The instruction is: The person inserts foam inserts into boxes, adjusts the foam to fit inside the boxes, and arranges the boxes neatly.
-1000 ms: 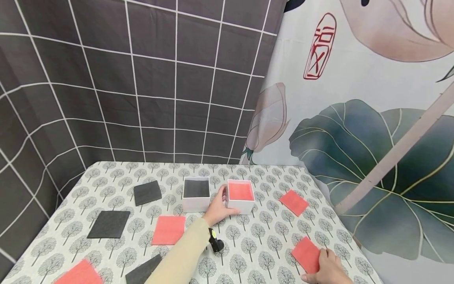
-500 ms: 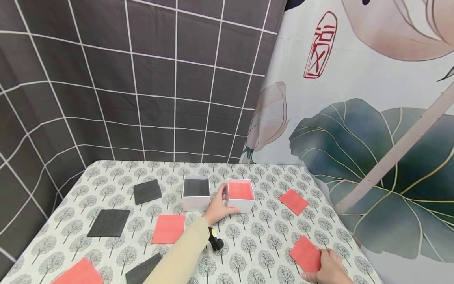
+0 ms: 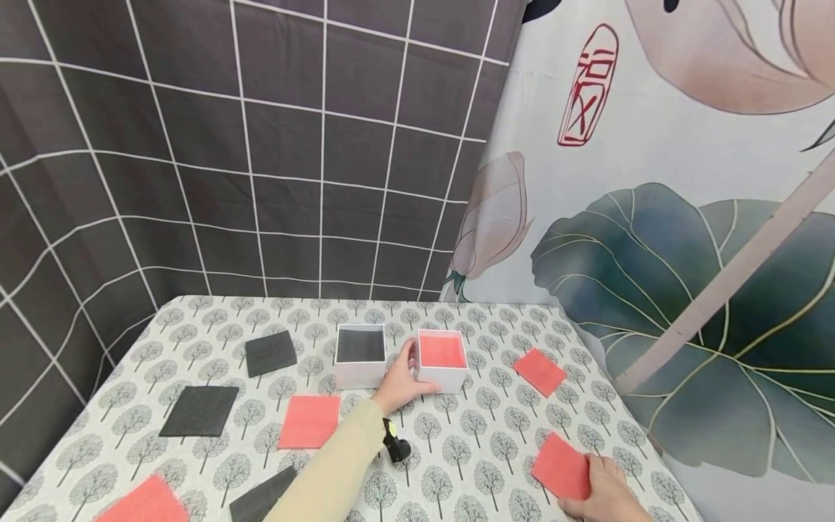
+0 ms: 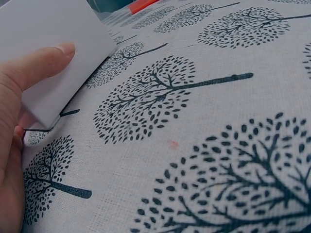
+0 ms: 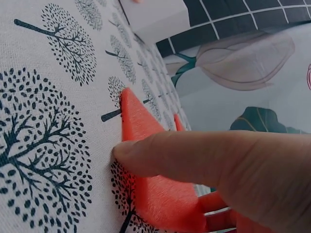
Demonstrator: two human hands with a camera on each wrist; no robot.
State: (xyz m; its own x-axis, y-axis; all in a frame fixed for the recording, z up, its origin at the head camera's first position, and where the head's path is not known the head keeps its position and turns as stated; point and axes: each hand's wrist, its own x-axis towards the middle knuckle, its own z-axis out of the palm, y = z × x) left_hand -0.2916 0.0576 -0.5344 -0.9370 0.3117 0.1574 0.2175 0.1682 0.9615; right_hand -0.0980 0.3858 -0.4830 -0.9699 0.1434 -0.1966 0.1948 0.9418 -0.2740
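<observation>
My left hand point(image 3: 401, 380) holds a white box point(image 3: 443, 380) by its left side and front, the thumb on the front wall. Inside the box lies a red sheet of material point(image 3: 442, 351). My right hand point(image 3: 607, 489), at the lower right, pinches a red square cloth point(image 3: 561, 466) by its near right edge. In the right wrist view the thumb point(image 5: 146, 154) lies along the near edge of that cloth point(image 5: 165, 194), with fingers showing on its far side. A second white box point(image 3: 361, 375), with black material inside, stands left of the held one.
Another red square point(image 3: 540, 372) lies at the right. Two more, a red square point(image 3: 309, 422) and a red piece point(image 3: 146, 502), lie left of the left arm. Black squares point(image 3: 270, 353) are spread over the left side. A tree-print cloth point(image 3: 457, 457) covers the table.
My right hand's red cloth has shifted very slightly left, and the thumb has drawn in toward its edge. My left hand stays on the box.
</observation>
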